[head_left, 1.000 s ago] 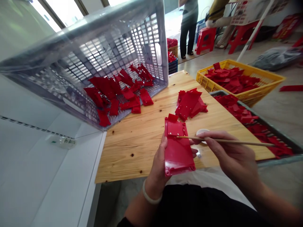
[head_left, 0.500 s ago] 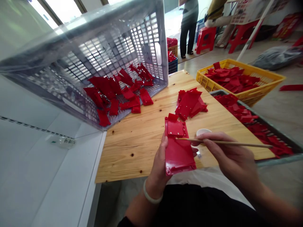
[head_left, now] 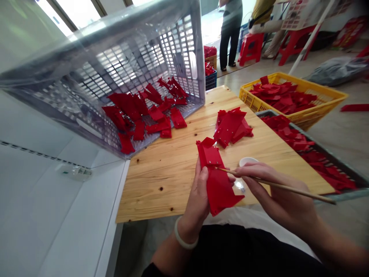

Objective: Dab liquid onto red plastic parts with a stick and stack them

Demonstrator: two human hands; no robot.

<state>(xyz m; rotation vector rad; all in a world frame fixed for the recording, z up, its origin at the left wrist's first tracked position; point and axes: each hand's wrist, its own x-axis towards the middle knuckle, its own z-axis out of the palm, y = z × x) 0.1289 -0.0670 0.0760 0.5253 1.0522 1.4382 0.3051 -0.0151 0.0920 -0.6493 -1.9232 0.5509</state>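
My left hand (head_left: 198, 192) is closed around a red plastic panel (head_left: 219, 186), held tilted over the front part of the wooden tabletop (head_left: 155, 173). A smaller raised red section with small holes forms the panel's upper part. In my right hand (head_left: 276, 188) is a thin wooden stick (head_left: 284, 187), pinched near its front. Its tip touches or nearly touches the panel just below the raised section; I cannot tell what the tip is like. A small white dish (head_left: 247, 160) sits behind my right fingers, partly hidden by them. More red panels (head_left: 230, 127) lie piled just beyond.
At the left a grey plastic-wrapped crate (head_left: 198, 57) lies on its side with red pieces (head_left: 135, 111) in it. A yellow basket (head_left: 325, 100) and a grey crate (head_left: 325, 144) of red parts stand right of the tabletop. Two people are in the background near red stools (head_left: 250, 48).
The red panel has turned in my left hand, so its side edge now shows. The stick's rear end has dropped lower, while its tip stays at the panel's middle.
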